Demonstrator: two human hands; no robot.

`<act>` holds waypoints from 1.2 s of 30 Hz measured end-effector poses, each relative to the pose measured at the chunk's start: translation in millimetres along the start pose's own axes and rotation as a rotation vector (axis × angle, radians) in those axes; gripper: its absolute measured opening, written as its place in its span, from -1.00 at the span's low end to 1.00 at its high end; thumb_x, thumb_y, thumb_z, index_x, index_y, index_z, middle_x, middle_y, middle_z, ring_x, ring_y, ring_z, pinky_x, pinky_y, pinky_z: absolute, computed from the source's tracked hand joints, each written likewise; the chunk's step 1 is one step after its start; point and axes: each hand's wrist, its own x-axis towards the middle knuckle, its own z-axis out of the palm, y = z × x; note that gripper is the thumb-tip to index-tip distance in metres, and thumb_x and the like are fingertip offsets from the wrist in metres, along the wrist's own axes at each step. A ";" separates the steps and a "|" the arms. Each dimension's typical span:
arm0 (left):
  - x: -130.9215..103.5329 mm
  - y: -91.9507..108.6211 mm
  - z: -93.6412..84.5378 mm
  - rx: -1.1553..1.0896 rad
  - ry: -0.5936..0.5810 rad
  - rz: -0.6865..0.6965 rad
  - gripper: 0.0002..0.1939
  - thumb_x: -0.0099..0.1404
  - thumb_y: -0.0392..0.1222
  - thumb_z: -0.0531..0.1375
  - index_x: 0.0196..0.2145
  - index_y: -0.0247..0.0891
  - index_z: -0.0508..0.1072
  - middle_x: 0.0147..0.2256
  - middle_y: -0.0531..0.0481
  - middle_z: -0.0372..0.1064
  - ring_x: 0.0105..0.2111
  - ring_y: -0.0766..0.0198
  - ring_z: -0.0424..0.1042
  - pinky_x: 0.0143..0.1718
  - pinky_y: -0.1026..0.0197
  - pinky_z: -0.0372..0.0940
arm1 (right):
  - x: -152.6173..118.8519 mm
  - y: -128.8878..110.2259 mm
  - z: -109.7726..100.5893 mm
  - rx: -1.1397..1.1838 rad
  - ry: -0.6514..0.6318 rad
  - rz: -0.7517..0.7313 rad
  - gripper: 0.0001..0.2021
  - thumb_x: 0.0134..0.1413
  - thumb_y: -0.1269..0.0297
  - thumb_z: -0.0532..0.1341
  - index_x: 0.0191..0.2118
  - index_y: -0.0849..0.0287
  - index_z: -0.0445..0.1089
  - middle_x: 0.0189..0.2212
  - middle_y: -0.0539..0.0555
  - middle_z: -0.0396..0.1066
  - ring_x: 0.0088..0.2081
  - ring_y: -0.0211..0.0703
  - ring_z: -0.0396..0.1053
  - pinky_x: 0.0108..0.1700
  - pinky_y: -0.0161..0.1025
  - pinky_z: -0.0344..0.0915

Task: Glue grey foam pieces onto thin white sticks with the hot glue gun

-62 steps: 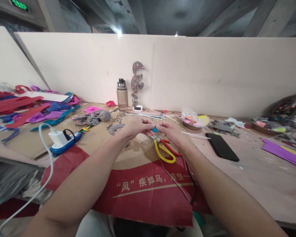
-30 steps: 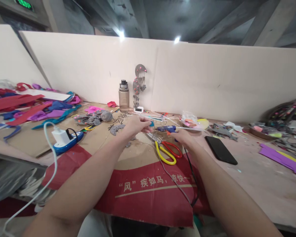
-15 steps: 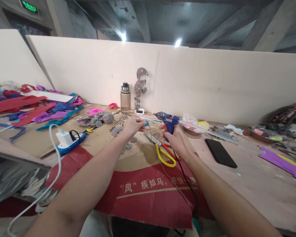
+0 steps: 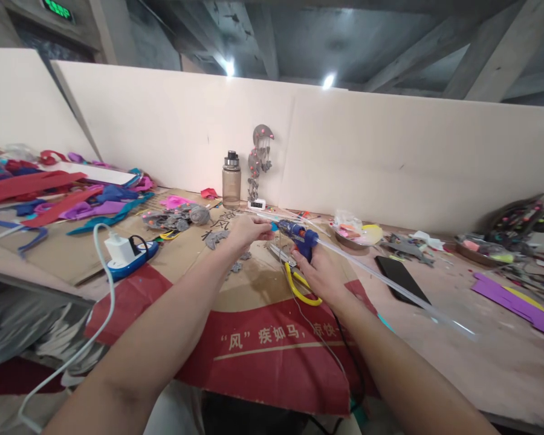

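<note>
My left hand [image 4: 252, 232] pinches a small blue piece [image 4: 273, 226] between thumb and fingertips. Wrapped round the handle of a blue hot glue gun [image 4: 301, 237] is my right hand [image 4: 320, 269]. The gun's nozzle points left and is close to the blue piece; whether they touch I cannot tell. A long clear glue stick [image 4: 381, 278] sticks out of its back end. Below the gun lie yellow-handled scissors [image 4: 299, 290], partly hidden by my right hand. Small grey felt-like pieces [image 4: 216, 240] rest on the cardboard by my left wrist.
Red-and-tan cardboard [image 4: 272, 374] covers the table in front of me. A water bottle [image 4: 231, 181] and a grey moon-shaped hanging ornament [image 4: 260, 151] stand at the back. A black phone [image 4: 401, 279] lies right, a blue power strip [image 4: 133, 263] left, beside coloured cloth strips [image 4: 95, 208].
The glue gun has swung its nozzle left and down toward the blue piece, its glue stick now slanting over the phone. My left hand has barely moved. The scissors' orange part is no longer visible.
</note>
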 end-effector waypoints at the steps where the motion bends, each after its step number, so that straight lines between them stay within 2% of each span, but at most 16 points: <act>1: -1.0 0.7 0.6 0.002 -0.006 0.004 -0.95 0.03 -0.45 0.27 -0.55 -0.42 0.49 -0.60 0.01 0.42 -0.62 0.39 0.40 -0.37 0.23 0.41 | 0.1 0.2 -0.1 -0.002 -0.003 0.001 -0.62 0.18 0.10 0.05 0.00 0.23 0.30 -0.05 0.26 0.42 -0.03 0.02 0.38 0.07 -0.05 0.25; 8: -5.3 3.3 3.2 0.019 -0.033 0.028 -0.95 0.06 -0.45 0.24 -0.52 -0.44 0.51 -0.60 0.02 0.41 -0.63 0.42 0.38 -0.43 0.29 0.38 | 0.4 -0.8 0.3 -0.042 0.001 0.002 -0.64 0.18 0.12 0.04 0.00 0.21 0.29 -0.07 0.24 0.43 -0.04 0.03 0.39 0.05 -0.05 0.27; 14: -5.5 3.6 3.0 0.029 -0.012 0.058 -0.95 0.03 -0.38 0.31 -0.52 -0.42 0.50 -0.60 0.01 0.41 -0.61 0.40 0.39 -0.40 0.25 0.40 | -0.7 0.0 -1.6 -0.079 -0.019 0.031 -0.63 0.20 0.09 0.03 0.01 0.21 0.28 -0.06 0.25 0.43 -0.05 0.03 0.38 0.04 -0.04 0.26; 23: -1.0 -1.3 0.7 0.011 -0.009 0.094 -0.93 0.03 -0.34 0.30 -0.51 -0.42 0.50 -0.58 0.00 0.41 -0.58 0.39 0.39 -0.37 0.23 0.40 | -3.0 -1.7 -2.2 -0.108 -0.013 0.059 -0.59 0.21 0.04 0.02 0.01 0.24 0.27 -0.10 0.26 0.44 -0.10 0.03 0.39 -0.02 -0.08 0.28; 36: -1.7 -2.2 2.7 0.034 -0.018 0.142 -0.94 0.02 -0.34 0.29 -0.54 -0.39 0.49 -0.60 0.02 0.39 -0.59 0.39 0.38 -0.40 0.25 0.39 | -3.6 -4.1 -0.2 -0.084 -0.013 0.055 -0.62 0.21 0.07 0.02 0.01 0.21 0.27 -0.13 0.24 0.43 -0.12 0.04 0.39 -0.06 -0.08 0.29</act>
